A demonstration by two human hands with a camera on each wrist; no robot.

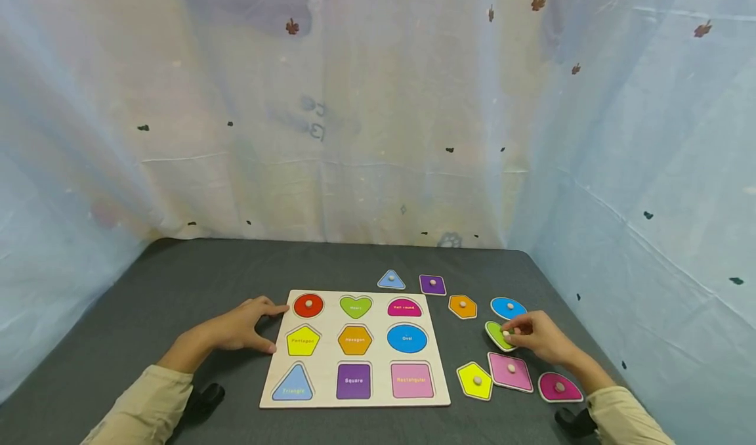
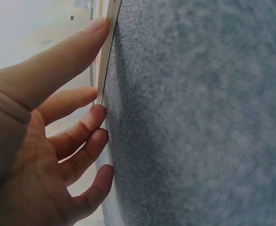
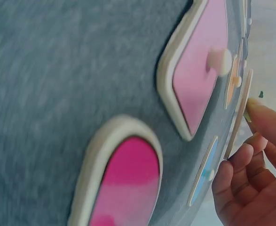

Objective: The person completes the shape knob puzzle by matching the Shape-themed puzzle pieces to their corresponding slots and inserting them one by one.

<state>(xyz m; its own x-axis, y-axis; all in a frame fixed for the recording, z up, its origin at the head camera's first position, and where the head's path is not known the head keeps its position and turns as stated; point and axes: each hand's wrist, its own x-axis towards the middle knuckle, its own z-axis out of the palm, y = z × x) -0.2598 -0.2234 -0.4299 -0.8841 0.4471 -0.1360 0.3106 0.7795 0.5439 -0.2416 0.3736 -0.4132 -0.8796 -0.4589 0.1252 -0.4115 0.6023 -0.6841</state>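
A wooden shape-puzzle board (image 1: 378,319) lies on the grey table, a red circle piece (image 1: 308,305) with a knob sitting in its top-left spot. My left hand (image 1: 239,327) touches the board's left edge with the thumb and a fingertip, fingers spread; the left wrist view shows the thumb (image 2: 62,61) on that thin edge. To the right of the board, my right hand (image 1: 540,337) pinches the green heart piece (image 1: 493,335) by its knob. The heart is tilted off the cloth, and the right wrist view shows its pale edge (image 3: 239,115) side-on.
Loose knobbed pieces lie around: blue triangle (image 1: 391,279), purple square (image 1: 432,285), orange hexagon (image 1: 462,306), blue oval (image 1: 508,308), yellow pentagon (image 1: 475,381), pink rectangle (image 1: 510,371) and magenta half round (image 1: 559,387). Pale curtains (image 1: 378,104) hang behind and at both sides of the table.
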